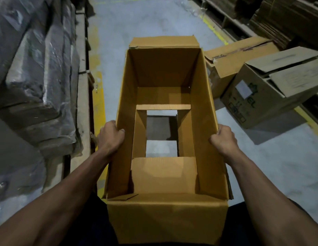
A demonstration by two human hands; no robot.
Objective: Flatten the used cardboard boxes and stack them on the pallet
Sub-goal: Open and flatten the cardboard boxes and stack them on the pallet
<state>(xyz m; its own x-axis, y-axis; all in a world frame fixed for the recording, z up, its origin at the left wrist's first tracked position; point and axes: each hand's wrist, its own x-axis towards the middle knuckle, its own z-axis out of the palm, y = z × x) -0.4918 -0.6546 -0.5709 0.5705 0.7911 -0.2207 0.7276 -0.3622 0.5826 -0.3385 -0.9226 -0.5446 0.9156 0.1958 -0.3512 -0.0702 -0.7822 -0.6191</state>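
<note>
- Gripping the open cardboard box [165, 121] by its two long side walls, the fingers [121, 130] of the left hand [111, 137] curl over the left rim; those of the right hand [223, 139] curl over the right rim. Both hands close on the wall edges, knuckles outward.
- Box location: held up in front of the body, above the floor [261, 166]. Its bottom flaps [163, 172] are partly folded open, and the floor shows through the gap.
- Risk: the rims are thin single walls. An uneven inward push may buckle one wall instead of collapsing the box along its corner creases.
- Risk: the loose bottom flaps may catch on each other and block flattening. The near top flap [167, 221] hangs against the body and may snag.
- Risk: a rim slipping from one hand would probably drop the box onto the other boxes [261, 93] standing near on the right.
- Arm pose: both forearms extend forward and slightly inward, wrists nearly straight, hands level and opposite each other.
- Surroundings: wrapped stacks [35, 77] line the left side. No pallet can be identified with certainty.
</note>
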